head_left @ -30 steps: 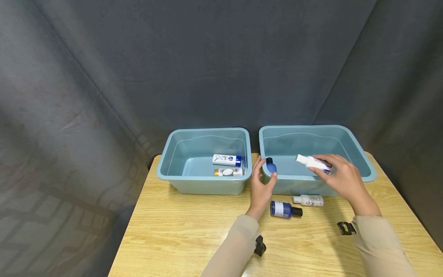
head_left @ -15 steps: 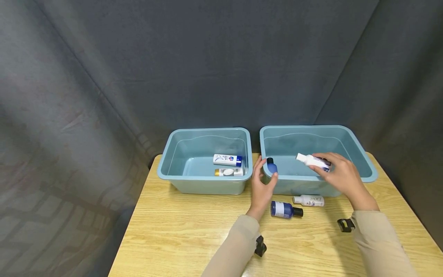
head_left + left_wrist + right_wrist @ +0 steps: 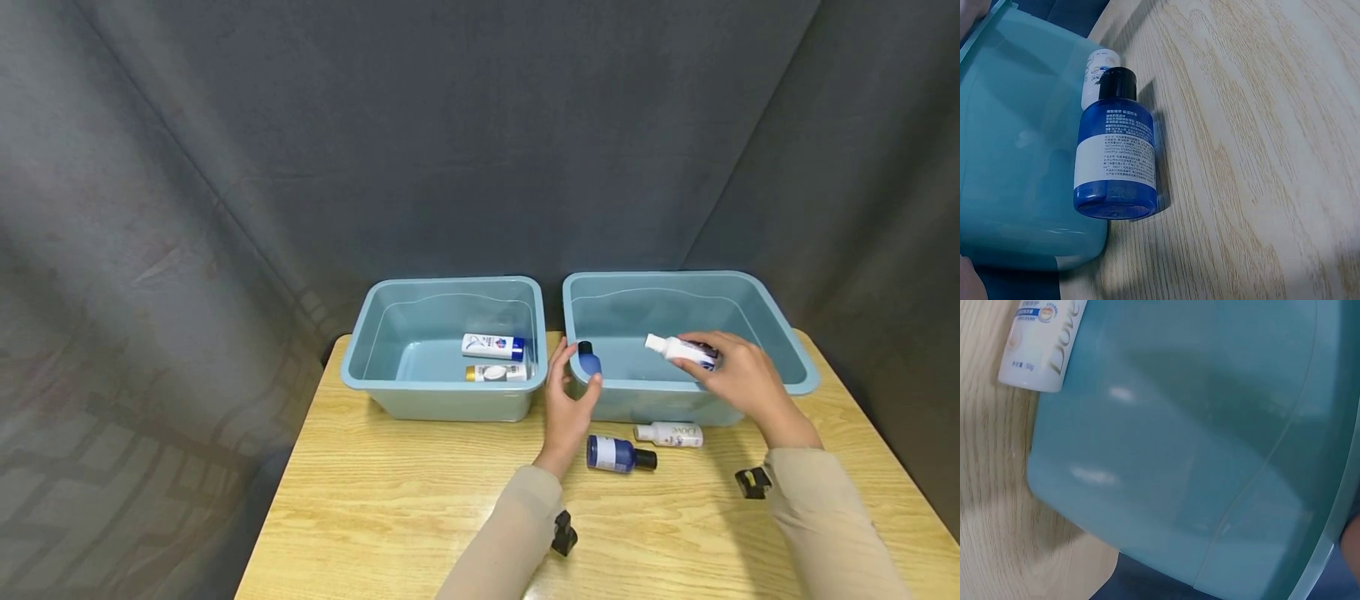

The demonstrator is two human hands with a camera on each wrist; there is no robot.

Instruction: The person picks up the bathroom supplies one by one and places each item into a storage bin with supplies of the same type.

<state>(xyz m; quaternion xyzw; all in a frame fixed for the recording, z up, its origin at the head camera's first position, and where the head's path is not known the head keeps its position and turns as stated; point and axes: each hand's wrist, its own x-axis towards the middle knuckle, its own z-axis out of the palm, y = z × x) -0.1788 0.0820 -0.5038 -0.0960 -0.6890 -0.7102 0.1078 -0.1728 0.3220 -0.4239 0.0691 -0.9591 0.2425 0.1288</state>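
My right hand (image 3: 742,375) grips a small white bottle (image 3: 678,350) with dark markings and a white cap. The bottle is tilted over the right blue bin (image 3: 690,385), cap to the left. My left hand (image 3: 566,417) is at that bin's front left corner, fingers along its left side and thumb at the front. Just inside the corner is a blue bottle (image 3: 589,360) with a black cap, its lower part hidden. On the table in front lie another blue bottle (image 3: 613,454) with a black cap and a white Dove bottle (image 3: 670,434).
To the left stands a second blue bin (image 3: 442,385). In it lie a white tube with a blue cap (image 3: 492,346) and a white tube with a yellow cap (image 3: 497,373). Both bins sit at the back of a wooden table (image 3: 375,500), before a dark curtain (image 3: 480,150).
The right hand and its white bottle have shifted very slightly to the right. My left hand has stayed at the bin's corner.
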